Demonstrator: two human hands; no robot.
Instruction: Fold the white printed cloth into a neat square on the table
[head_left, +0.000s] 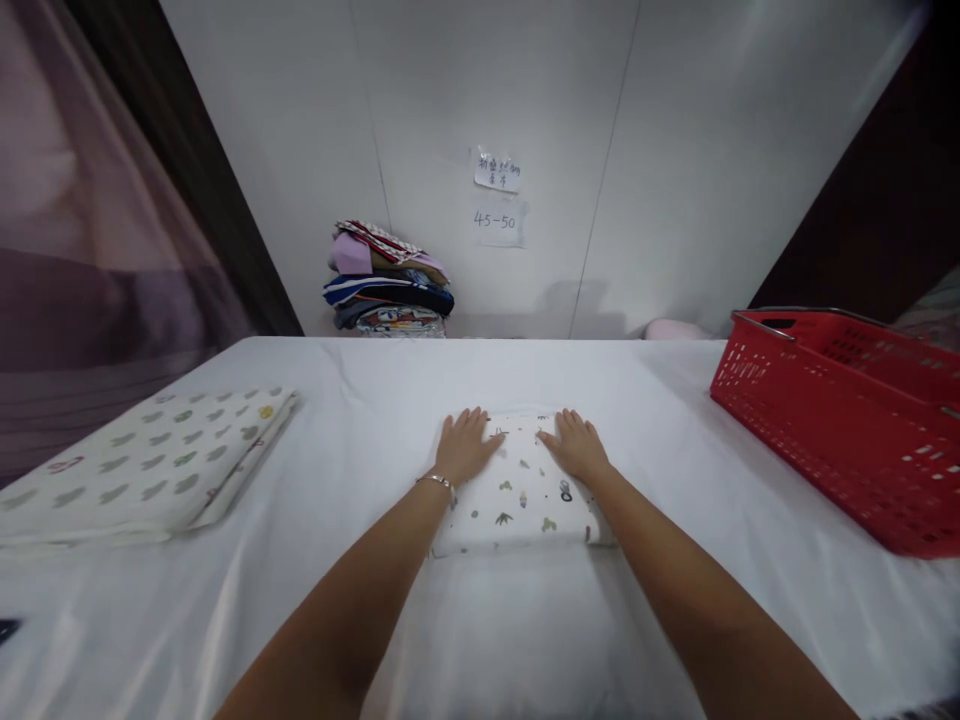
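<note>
A folded white cloth point(517, 500) with small printed leaves and other motifs lies in front of me on the white-covered table. Flat on its far left corner rests my left hand point(465, 447), fingers spread and a bracelet point(439, 482) at the wrist. My right hand point(577, 447) presses on the far right corner in the same way, with the thumb pointing inward. Neither hand grips anything. The layers of the fold show at the cloth's near right edge, beside my right forearm.
Another folded white cloth point(150, 460) with leaf prints lies at the left. A red plastic basket point(817, 430) stands on the right side of the table point(360, 400). Beyond the far edge is a stack of folded fabrics point(390, 290) against the wall, near paper signs point(499, 222).
</note>
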